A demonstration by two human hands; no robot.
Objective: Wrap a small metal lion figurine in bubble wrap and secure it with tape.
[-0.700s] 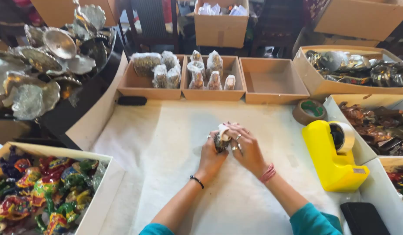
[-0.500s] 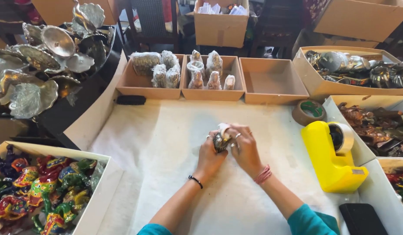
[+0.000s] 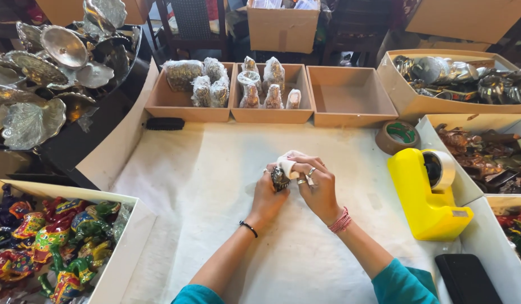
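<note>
Glossy metal figurine point(image 3: 280, 179) (matt cloth point(image 3: 287, 164))

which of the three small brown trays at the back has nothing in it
The rightmost tray: its floor is bare. The left tray and middle tray both hold wrapped bundles.

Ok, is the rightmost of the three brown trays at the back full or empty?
Empty: the rightmost brown tray shows only its bare floor; the two beside it hold wrapped pieces.

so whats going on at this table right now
A person holds a small dark figurine in the left hand while the right hand presses white wrapping paper around it, above a white table cover. Wrapped pieces fill two cardboard trays, the third tray is empty, and a yellow tape dispenser stands nearby.
</note>
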